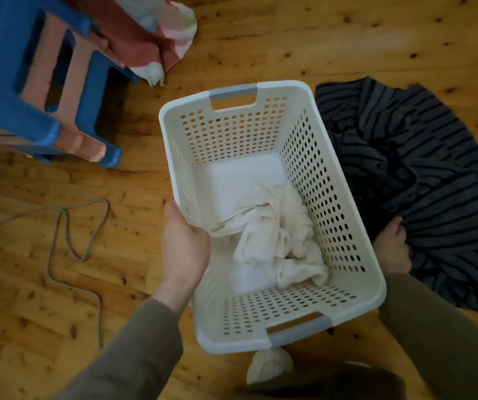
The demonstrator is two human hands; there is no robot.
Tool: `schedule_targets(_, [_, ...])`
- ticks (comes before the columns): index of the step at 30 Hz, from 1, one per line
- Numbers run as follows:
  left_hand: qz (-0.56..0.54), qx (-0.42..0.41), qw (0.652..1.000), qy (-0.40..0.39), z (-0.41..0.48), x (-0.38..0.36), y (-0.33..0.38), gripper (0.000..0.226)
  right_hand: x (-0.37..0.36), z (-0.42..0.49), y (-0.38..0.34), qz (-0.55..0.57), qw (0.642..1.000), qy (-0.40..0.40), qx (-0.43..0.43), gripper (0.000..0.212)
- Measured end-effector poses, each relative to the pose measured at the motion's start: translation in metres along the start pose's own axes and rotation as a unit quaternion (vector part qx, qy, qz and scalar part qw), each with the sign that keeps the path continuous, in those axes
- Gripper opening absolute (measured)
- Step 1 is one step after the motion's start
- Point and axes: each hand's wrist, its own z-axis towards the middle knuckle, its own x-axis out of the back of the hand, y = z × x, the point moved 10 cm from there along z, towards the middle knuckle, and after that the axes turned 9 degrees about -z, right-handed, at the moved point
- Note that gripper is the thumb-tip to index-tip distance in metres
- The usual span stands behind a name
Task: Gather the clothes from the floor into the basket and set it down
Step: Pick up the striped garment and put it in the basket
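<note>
At far left, one blue stool (30, 79) is standing on the wooden floor (318, 39), with its legs splaying toward the camera. One grey cord (58, 226) is lying in loose loops on the floor below the stool. One red-and-white patterned cloth (151, 33) is lying crumpled at the top, touching the stool's far side.

The left hand (184, 249) is gripping the left long rim of the basket (356, 255), with the thumb lying along the outside of the rim and the fingers curling inside the wall. One basket is in view: a white perforated plastic tub with two grey handle grips, one on the far short side and one on the near short side. Whether it is resting on the floor or being held just above it cannot be determined. One white garment (275, 241) is lying bunched inside the basket, toward its near right corner.

Below the basket's near edge, one pale shoe toe (269, 365) is showing.

The right hand (391, 246) is reaching down just beside the basket's right wall, and is closing on the edge of one dark striped garment (419, 168). That garment is spreading across the floor to the right of the basket, touching its wall. Both sleeves are olive-brown.
</note>
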Motion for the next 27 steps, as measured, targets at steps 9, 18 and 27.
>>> schedule_targets(9, [0.019,-0.033,0.999,-0.012,-0.012,-0.013,0.025,0.033,0.006,0.007,0.002,-0.157,0.986,0.021,0.052,0.091])
schedule_targets(18, [-0.003,-0.050,0.999,0.005,-0.017,-0.023,0.037,0.037,0.017,0.018,0.015,-0.161,0.985,0.019,0.053,0.036])
schedule_targets(27, [-0.043,-0.063,0.997,-0.015,-0.026,-0.032,0.059,0.048,0.062,-0.009,0.011,-0.026,0.996,0.044,0.074,0.019])
